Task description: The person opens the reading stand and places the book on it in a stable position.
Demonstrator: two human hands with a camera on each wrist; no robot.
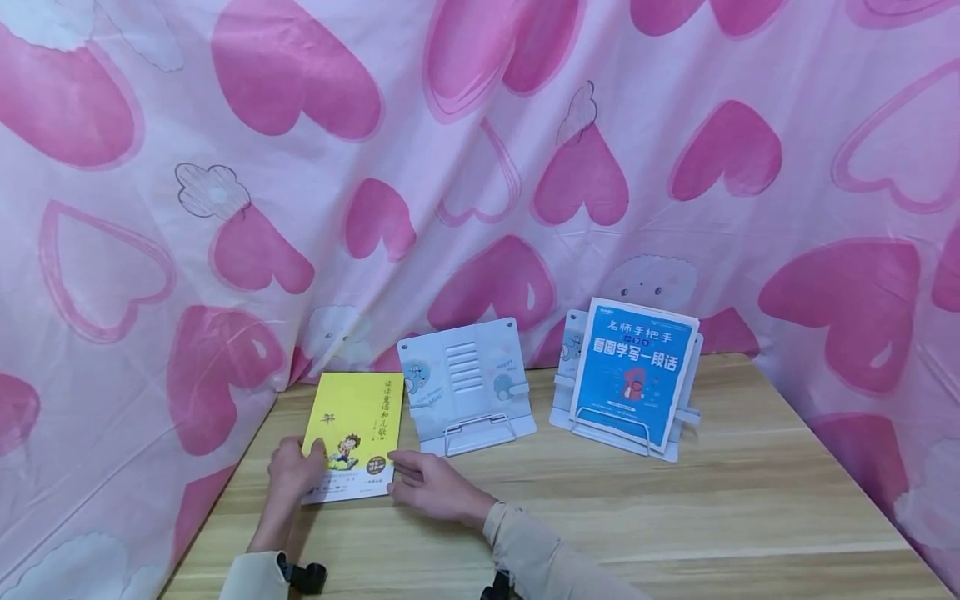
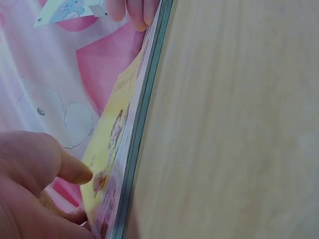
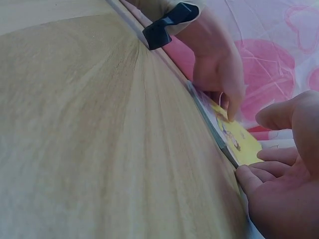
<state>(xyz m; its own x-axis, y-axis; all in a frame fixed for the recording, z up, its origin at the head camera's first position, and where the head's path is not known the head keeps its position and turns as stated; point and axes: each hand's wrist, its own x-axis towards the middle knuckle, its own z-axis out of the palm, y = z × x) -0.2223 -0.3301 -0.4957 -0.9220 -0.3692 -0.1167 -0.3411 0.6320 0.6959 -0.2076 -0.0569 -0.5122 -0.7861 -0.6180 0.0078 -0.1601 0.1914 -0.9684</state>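
A yellow book (image 1: 358,425) with a white lower band and a cartoon child lies on the wooden table at the left. My left hand (image 1: 296,467) grips its left edge, the thumb over the cover and the other fingers at the side. At the opposite edge, my right hand (image 1: 435,487) touches the book with extended fingers. The right wrist view shows that hand's thumb (image 3: 276,114) raised away from the book. Pages and the greenish lower edge of the book (image 2: 137,129) show from the side in the left wrist view.
A pale blue book stand (image 1: 427,375) with a wire ledge stands right of the yellow book. Farther right, another stand (image 1: 562,408) bears a blue-covered book (image 1: 633,375). A pink heart-print curtain (image 1: 465,183) hangs behind and beside the table (image 1: 637,517).
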